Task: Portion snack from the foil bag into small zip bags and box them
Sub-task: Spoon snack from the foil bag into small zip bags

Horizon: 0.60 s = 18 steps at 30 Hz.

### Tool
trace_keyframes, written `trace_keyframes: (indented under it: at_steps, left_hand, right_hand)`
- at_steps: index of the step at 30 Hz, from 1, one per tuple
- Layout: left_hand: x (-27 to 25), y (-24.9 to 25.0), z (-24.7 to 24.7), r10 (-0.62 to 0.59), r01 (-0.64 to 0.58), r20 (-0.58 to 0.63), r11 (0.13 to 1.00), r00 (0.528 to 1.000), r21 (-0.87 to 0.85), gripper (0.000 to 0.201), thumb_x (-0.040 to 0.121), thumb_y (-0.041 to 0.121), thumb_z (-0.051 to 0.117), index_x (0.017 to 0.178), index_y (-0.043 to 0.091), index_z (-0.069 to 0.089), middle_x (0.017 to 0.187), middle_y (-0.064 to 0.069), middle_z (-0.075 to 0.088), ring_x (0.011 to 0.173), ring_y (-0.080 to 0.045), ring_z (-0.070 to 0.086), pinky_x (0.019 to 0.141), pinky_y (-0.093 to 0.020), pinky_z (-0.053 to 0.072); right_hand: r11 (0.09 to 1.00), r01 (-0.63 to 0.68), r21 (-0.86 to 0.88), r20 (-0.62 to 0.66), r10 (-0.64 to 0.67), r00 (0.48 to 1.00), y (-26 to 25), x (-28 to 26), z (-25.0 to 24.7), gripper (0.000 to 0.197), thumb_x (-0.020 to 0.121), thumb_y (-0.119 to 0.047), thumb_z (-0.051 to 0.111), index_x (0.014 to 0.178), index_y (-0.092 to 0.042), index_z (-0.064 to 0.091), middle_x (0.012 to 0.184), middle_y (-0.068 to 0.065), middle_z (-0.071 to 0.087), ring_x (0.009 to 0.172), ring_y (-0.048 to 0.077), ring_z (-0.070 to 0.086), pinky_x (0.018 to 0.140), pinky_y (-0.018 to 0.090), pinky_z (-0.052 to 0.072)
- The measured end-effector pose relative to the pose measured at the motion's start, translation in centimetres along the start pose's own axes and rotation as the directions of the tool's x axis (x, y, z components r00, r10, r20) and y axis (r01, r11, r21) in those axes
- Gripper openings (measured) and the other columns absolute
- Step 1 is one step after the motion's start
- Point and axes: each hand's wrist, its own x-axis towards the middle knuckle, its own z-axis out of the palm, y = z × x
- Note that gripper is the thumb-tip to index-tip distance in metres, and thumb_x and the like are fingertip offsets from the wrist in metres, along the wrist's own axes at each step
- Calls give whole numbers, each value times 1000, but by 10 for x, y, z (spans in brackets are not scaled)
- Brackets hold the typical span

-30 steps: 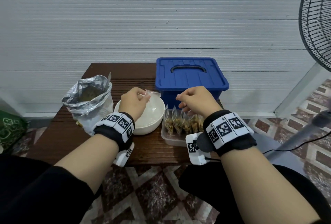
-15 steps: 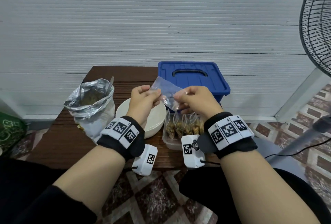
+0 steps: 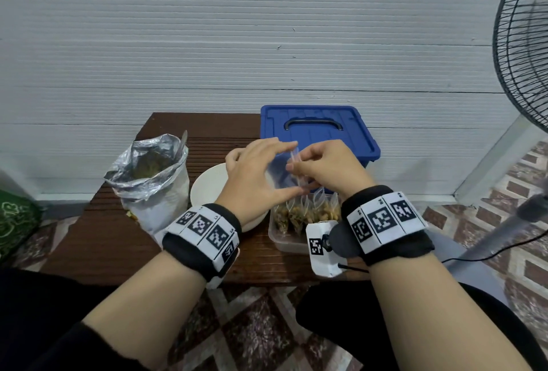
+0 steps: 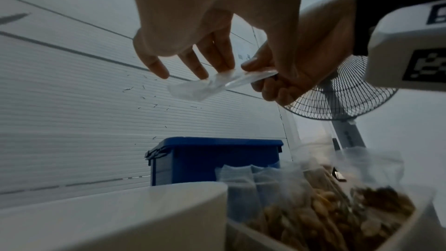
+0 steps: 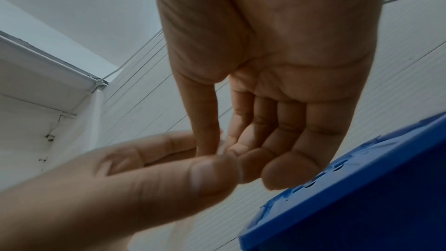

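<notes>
While both hands pinch the empty zip bag (image 3: 281,172) between them — left hand (image 3: 255,181) and right hand (image 3: 329,169) level — its mouth edge runs hand to hand, unopened

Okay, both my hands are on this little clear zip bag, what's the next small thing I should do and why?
Probably pull its mouth open. The small clear plastic zip bag looks empty and flat, pinched between your left hand and right hand, while the crinkled silver foil snack bag stands open with a utensil handle sticking out, ready for scooping.
</notes>
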Motion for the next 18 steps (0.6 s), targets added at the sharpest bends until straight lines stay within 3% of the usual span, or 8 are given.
trace_keyframes:
  at_steps: [2, 5, 7, 9, 14, 18]
  left_hand:
    - [0, 0, 1, -18, 18, -36, 1000, 999, -13, 68, 66, 56, 78, 127, 38, 56, 124, 24, 51, 127, 1, 39, 99, -9, 4]
    - [-1, 1, 0, -39, 36, -54, 998, 998, -52, 63, 63, 67, 67, 121, 44, 54, 120, 25, 53, 121, 3, 45, 101, -29, 21]
    - [-1, 1, -1, -53, 44, -92, 994, 994, -103, 58, 63, 69, 65, 115, 45, 56, 117, 24, 59, 117, 3, 50, 104, -43, 33]
    - [-1, 0, -3, -74, 55, -115, 985, 991, -165, 55, 64, 67, 67, 112, 41, 61, 114, 20, 64, 113, 0, 56, 101, -49, 39]
    - [-1, 2, -7, -72, 44, -129, 977, 989, -209, 49, 67, 51, 81, 109, 30, 71, 104, 18, 70, 102, -1, 61, 97, -37, 45]
    - [-4, 4, -8, -73, 47, -160, 986, 984, -157, 39, 68, 44, 82, 103, 29, 73, 89, 26, 65, 95, 6, 60, 95, -23, 38]
  right_hand:
    - [999, -4, 49, 13, 3, 1000, -2, -2, -1, 17, 84, -19, 72, 81, -2, 70, 66, 13, 66, 57, 22, 63, 65, 37, 58]
    - [989, -51, 139, 13, 50, 999, -5, -3, -4, 27, 90, -29, 64, 85, -3, 71, 66, 7, 65, 56, 15, 62, 63, 31, 58]
    - [976, -88, 200, 30, 84, 996, -7, -3, -9, 24, 92, -28, 61, 88, -7, 71, 66, 3, 67, 57, 13, 62, 59, 26, 55]
    - [971, -98, 217, 69, 84, 994, -6, -4, -12, 16, 91, -22, 63, 93, -8, 70, 71, 4, 69, 61, 12, 65, 58, 24, 54]
    - [988, -74, 134, 56, 67, 996, -3, -3, -11, 20, 82, -11, 73, 102, -14, 68, 77, 7, 70, 62, 10, 66, 60, 24, 56]
    - [988, -84, 131, 37, 80, 996, -4, -2, -9, 17, 86, -6, 66, 100, -15, 66, 74, 6, 70, 62, 12, 63, 61, 26, 56]
